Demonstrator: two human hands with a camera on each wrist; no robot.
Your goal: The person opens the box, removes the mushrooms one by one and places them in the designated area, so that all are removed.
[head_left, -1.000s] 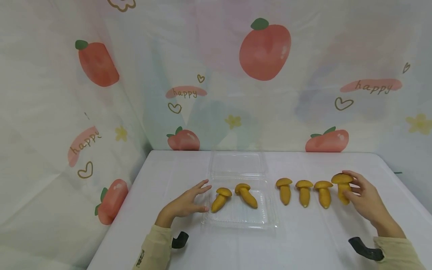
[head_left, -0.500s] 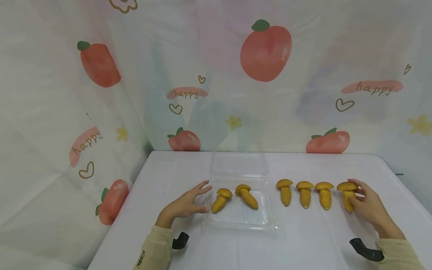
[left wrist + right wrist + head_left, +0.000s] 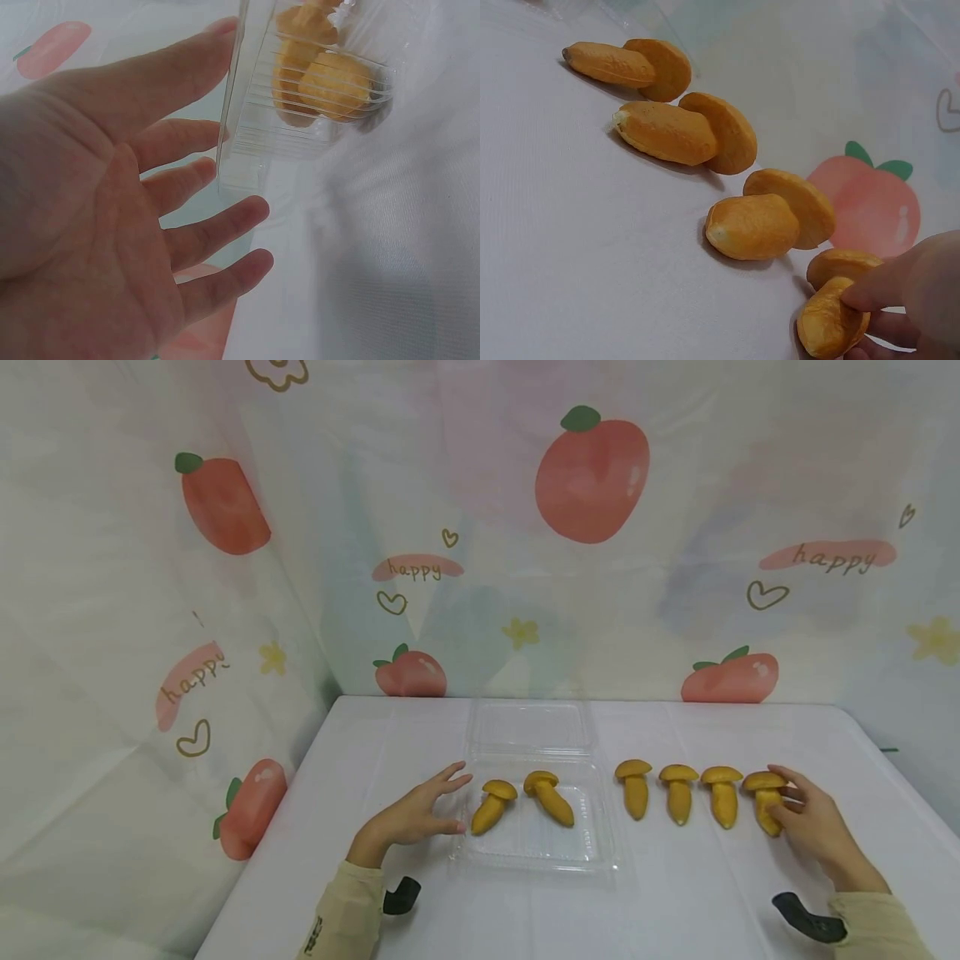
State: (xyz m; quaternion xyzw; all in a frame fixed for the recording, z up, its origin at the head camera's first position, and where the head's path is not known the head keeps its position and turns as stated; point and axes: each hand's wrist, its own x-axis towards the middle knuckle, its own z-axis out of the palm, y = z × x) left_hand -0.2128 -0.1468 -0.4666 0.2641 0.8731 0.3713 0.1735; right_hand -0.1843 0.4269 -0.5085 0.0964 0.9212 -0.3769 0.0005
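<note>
Left sleeve (image 3: 345, 906) beige, with a small dark marking (image 3: 314, 935); right sleeve (image 3: 879, 927) beige too — a curved black piece (image 3: 808, 919) beside each.

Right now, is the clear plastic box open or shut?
Open: its lid sits behind the base, not over it, leaving two yellow mushrooms inside uncovered.

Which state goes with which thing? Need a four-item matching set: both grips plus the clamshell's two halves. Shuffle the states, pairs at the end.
Things
1. left-hand grip
2. right-hand grip
3. clear clamshell lid
4. clear clamshell base

States
A. contains two mushrooms
B. folded open, on the far side from the person
C. fingers extended, at the base's left edge
D. holds the rightmost mushroom in the head view

Pairs
1-C, 2-D, 3-B, 4-A
</note>
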